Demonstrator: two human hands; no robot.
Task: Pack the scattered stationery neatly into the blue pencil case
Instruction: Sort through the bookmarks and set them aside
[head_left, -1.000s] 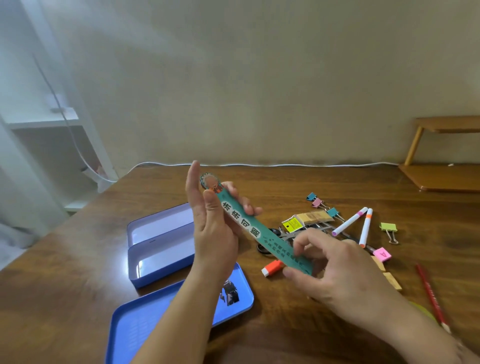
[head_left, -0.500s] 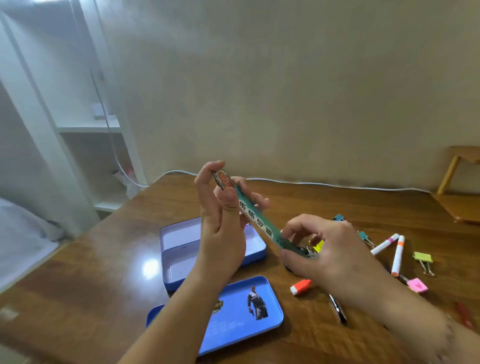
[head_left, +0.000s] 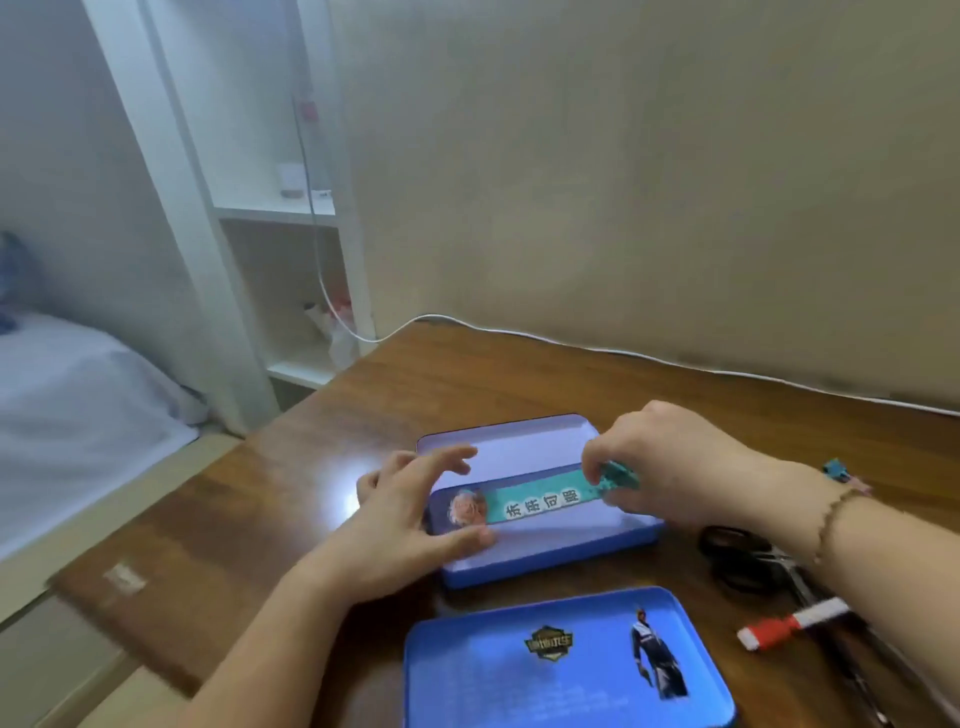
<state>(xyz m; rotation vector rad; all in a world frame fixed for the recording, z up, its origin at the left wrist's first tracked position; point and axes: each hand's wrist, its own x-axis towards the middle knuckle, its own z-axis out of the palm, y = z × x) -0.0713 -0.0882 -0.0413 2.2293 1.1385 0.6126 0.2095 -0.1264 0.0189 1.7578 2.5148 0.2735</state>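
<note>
The open blue pencil case (head_left: 545, 564) lies on the wooden table, its pale inside facing up. A teal ruler (head_left: 540, 500) with white round characters and a picture at its left end lies lengthwise in the case. My right hand (head_left: 660, 462) pinches the ruler's right end. My left hand (head_left: 410, 512) hovers over the ruler's left end with fingers spread, thumb near the picture. The case's blue lid (head_left: 566, 665) with a figure printed on it lies nearer to me.
Black-handled scissors (head_left: 737, 558) and a red-and-white marker (head_left: 789, 626) lie right of the case, partly under my right forearm. A teal binder clip (head_left: 836, 469) peeks out behind my wrist. A white cable (head_left: 675, 361) runs along the wall. The table's left edge is close.
The ruler has come down from mid-air into the case. My left hand has let go of its end and spread open. The camera has turned left, so most stationery is out of view.
</note>
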